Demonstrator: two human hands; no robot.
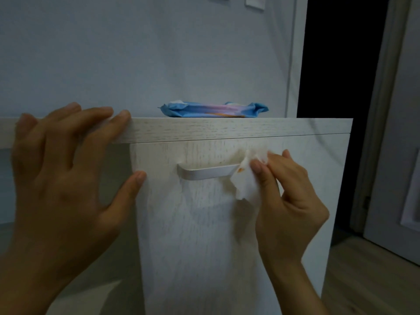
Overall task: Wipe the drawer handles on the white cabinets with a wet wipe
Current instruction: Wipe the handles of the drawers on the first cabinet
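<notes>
**Wet wipe pinched at the right end of the drawer handle**

The right hand (288, 201) holds a crumpled white wet wipe (246, 178) between the thumb and the other fingers, closed narrow around the cloth. The thumb tip presses on the front of the wipe; the index fingertip shows just above and behind it. The wipe bunches to the left of those fingertips and hangs a little below them, with a small orange-brown mark on the part beside the thumb. It covers the right end of the silver bar handle (208, 172), so that end is hidden under the cloth; the rest of the handle runs away to the left of the fingers, bare.

The handle sits on the front of a white wood-grain drawer (204, 235), just under the cabinet top (227, 129).

The left hand (61, 178) holds nothing and is spread wide. Its fingertips rest on the front edge of the cabinet top, and its thumb touches the left edge of the drawer front, well to the left of the handle.

Beyond the fingers, on the cabinet top, lies a blue and pink wet wipe packet (213, 109), flat, against the pale wall (136, 53).
</notes>
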